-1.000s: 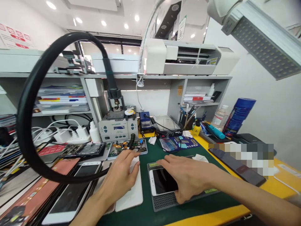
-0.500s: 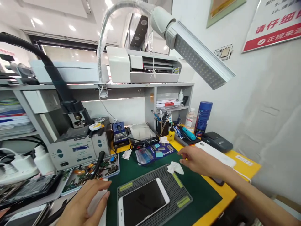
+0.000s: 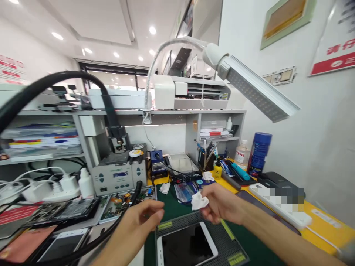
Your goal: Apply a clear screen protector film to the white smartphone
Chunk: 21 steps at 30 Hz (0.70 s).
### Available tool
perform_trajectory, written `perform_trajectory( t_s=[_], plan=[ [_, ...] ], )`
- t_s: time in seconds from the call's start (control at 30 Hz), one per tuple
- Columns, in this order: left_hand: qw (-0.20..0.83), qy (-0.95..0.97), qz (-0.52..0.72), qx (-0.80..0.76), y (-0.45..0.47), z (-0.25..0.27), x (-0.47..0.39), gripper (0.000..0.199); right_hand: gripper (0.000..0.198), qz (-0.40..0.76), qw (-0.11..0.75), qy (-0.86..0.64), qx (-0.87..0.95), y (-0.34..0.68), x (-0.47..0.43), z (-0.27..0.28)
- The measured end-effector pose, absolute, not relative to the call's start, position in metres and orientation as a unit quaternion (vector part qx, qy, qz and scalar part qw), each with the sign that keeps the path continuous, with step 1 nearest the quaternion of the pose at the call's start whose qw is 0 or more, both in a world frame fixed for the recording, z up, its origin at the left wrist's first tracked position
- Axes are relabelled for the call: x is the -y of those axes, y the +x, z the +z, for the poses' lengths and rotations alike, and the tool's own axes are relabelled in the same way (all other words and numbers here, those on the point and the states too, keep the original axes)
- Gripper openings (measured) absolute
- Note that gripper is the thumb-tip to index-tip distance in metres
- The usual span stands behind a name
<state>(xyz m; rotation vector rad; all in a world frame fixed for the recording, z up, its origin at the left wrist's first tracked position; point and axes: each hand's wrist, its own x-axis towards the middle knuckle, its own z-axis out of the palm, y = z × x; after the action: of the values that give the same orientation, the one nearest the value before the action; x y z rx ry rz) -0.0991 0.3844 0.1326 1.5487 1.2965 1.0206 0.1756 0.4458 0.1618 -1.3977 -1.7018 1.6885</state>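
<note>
Grip: the right hand (image 3: 217, 201) pinches a crumpled tissue (image 3: 199, 201) between thumb and fingers, the tissue jutting out on the left of the fingertips. The left hand (image 3: 140, 223) grasps nothing; its fingers are loosely curled, the thumb held apart from them.

Position of items: the tissue is held above the far edge of the grey mat (image 3: 226, 242). The white phone (image 3: 187, 244) lies on this mat, face up, screen dark, its near end cut off by the lower border of the view. Neither hand is seen touching the phone. The left hand is near the left far corner of the mat; whether it touches anything beneath cannot be told.

Surroundings: the mat rests on a green sheet (image 3: 173, 205). Beyond the left hand is a tray (image 3: 105, 220) of small parts, with the heat station (image 3: 119, 175) behind it. A black hose (image 3: 55, 75) arches at the left. Behind the tissue lie a plastic bag (image 3: 183, 193) and a white scrap (image 3: 165, 188). A yellow bottle (image 3: 217, 169) stands beyond the right hand, a blue can (image 3: 260, 153) farther right. The lamp (image 3: 259, 88) extends overhead at the right.
</note>
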Motion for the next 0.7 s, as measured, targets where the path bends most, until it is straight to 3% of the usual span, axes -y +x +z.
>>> perform_trajectory(
  t_s=[0.1, 0.2, 0.37, 0.6, 0.7],
  plan=[
    [0.636, 0.453, 0.457, -0.426, -0.074, 0.147, -0.393, 0.035, 0.025, 0.669, 0.144, -0.445, 0.577, 0.141, -0.450, 0.154],
    [0.729, 0.370, 0.428, -0.385, -0.063, 0.146, -0.401, 0.042, 0.028, 0.705, 0.137, -0.398, 0.571, 0.125, -0.454, 0.147],
    [0.703, 0.357, 0.452, -0.416, -0.063, 0.132, -0.401, 0.027, 0.033, 0.737, 0.147, -0.347, 0.561, 0.128, -0.454, 0.133],
    [0.692, 0.357, 0.448, -0.440, -0.068, 0.119, -0.399, 0.035, 0.023, 0.787, 0.140, -0.295, 0.524, 0.123, -0.446, 0.120],
    [0.687, 0.362, 0.436, -0.455, -0.073, 0.119, -0.399, 0.043, 0.032, 0.797, 0.141, -0.260, 0.527, 0.123, -0.445, 0.119]
  ],
)
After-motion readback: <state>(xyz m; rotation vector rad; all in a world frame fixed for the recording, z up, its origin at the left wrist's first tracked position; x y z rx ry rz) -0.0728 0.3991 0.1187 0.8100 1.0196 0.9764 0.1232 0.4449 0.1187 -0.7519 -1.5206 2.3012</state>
